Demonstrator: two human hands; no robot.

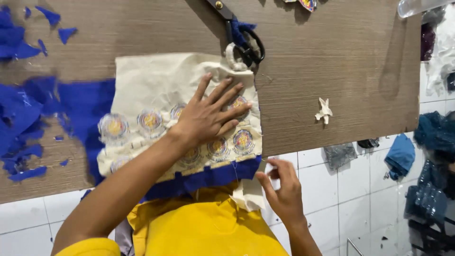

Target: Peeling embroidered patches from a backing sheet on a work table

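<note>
White floor tiles show below a wood-grain bench [332,57]; on it the left hand [206,116] lies flat with fingers spread wide, pressing a cream cloth [151,80] printed with round emblems; blue fabric [85,106] lies under that cloth and spreads off to the left; the right hand [283,189] hovers at the bench edge, fingers loosely curled, touching a pale strip [249,194]; black scissors [239,33] rest just beyond the cloth; blue scraps [19,38] lie far left.
</note>
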